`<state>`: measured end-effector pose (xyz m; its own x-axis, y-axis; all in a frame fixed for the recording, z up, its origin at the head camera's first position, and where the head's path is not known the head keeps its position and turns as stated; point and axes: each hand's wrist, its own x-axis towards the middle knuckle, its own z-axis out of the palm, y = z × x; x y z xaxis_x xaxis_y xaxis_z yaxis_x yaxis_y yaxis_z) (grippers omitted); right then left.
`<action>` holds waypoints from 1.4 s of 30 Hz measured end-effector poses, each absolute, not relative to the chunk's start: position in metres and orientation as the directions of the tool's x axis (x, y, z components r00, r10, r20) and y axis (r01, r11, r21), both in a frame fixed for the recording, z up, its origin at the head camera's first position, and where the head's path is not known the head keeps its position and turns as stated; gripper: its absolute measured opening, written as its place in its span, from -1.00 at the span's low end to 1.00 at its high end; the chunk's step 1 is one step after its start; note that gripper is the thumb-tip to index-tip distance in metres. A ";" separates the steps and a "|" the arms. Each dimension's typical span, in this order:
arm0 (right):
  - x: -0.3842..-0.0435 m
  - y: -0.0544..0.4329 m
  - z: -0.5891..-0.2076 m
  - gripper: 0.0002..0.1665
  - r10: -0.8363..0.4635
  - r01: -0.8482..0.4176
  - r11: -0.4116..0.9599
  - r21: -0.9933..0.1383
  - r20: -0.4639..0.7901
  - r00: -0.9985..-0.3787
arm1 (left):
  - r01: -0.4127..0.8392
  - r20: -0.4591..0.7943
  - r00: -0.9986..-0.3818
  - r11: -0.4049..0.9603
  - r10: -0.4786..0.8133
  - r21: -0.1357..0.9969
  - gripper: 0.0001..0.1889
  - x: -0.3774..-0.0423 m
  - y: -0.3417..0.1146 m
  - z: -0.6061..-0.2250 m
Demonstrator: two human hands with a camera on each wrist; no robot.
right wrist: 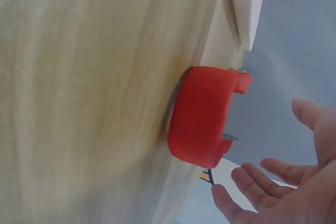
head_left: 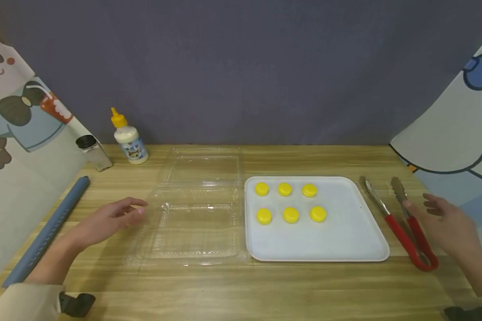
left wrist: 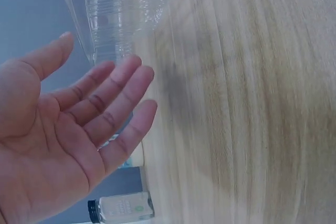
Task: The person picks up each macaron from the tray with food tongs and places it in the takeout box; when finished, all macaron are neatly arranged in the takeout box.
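Observation:
My left hand [head_left: 111, 219] hovers just left of a clear plastic clamshell box [head_left: 198, 232], its fingers loosely bent and holding nothing. The box lies with its lid spread flat toward the back wall. In the left wrist view the palm [left wrist: 47, 145] shows bare. On the right, my right hand [head_left: 451, 225] is beside red-handled metal tongs [head_left: 401, 234], its fingers apart and around nothing. The tongs lie spread on the table, and their red bend [right wrist: 202, 116] appears large in the right wrist view. Between the hands, a white tray [head_left: 353, 232] carries two rows of small round yellow pieces [head_left: 291, 215].
A squeeze bottle [head_left: 131, 142] with a yellow nozzle and a black-capped shaker jar [head_left: 95, 154] stand at the back left. A long grey-blue bar [head_left: 50, 227] lies along the left edge. Behind the wooden table [head_left: 241, 290] rises a dark fabric wall [head_left: 241, 71].

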<state>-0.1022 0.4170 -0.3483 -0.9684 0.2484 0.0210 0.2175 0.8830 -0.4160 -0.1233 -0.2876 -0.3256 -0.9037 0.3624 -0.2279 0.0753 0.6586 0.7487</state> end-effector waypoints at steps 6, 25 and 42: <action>-0.103 0.421 -0.353 0.03 0.213 0.211 0.896 -0.391 -0.038 -0.976 | 0.038 -0.256 -0.874 0.582 0.413 0.812 -0.50 -0.127 -0.290 -0.329; -0.112 0.421 -0.354 0.27 0.100 0.188 0.914 -0.359 -0.250 -0.963 | -0.078 -0.347 -0.795 0.483 0.497 0.872 -0.58 -0.131 -0.292 -0.330; -0.117 0.417 -0.359 -0.01 0.090 0.159 0.942 -0.294 -0.236 -0.968 | -0.108 -0.372 -0.802 0.498 0.467 0.860 -0.61 -0.132 -0.289 -0.329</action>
<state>-0.1170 0.4170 -0.3590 -0.9675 0.0897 -0.2363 0.1591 0.9425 -0.2940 -0.1323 -0.2893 -0.3290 -0.8023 0.4672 -0.3715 -0.1082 0.4983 0.8602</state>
